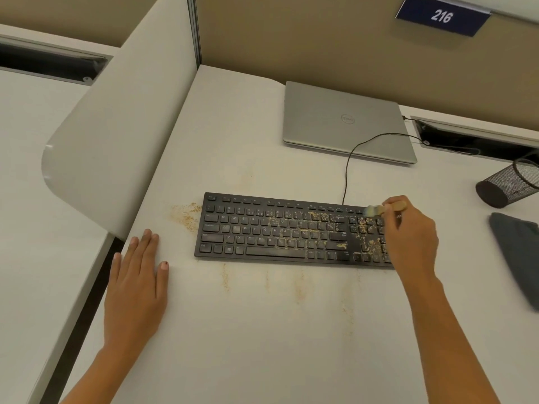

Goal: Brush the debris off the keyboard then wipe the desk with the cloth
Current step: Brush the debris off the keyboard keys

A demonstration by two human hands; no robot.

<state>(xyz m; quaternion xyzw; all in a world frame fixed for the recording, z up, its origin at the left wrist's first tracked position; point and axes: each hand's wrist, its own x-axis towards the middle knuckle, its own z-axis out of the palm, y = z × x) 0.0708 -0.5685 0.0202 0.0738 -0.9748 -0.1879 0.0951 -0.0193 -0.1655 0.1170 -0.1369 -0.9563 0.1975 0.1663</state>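
A black keyboard [277, 231] lies on the white desk [262, 330], with tan crumbs [369, 243] scattered over its right half and number pad. My right hand [411, 240] is shut on a small wooden-handled brush [379, 209], whose pale bristles touch the keyboard's top right corner. More crumbs [186, 215] lie on the desk just left of the keyboard, and faint streaks of them run in front of it. My left hand [137, 284] rests flat on the desk, left of the keyboard, fingers apart. A dark grey cloth [516, 252] lies at the right edge.
A closed silver laptop [344, 123] sits behind the keyboard, whose black cable [348, 167] runs back toward a cable slot [478, 141]. A black mesh cup [507, 185] lies on its side at the right. A curved white divider [116, 135] borders the desk's left side.
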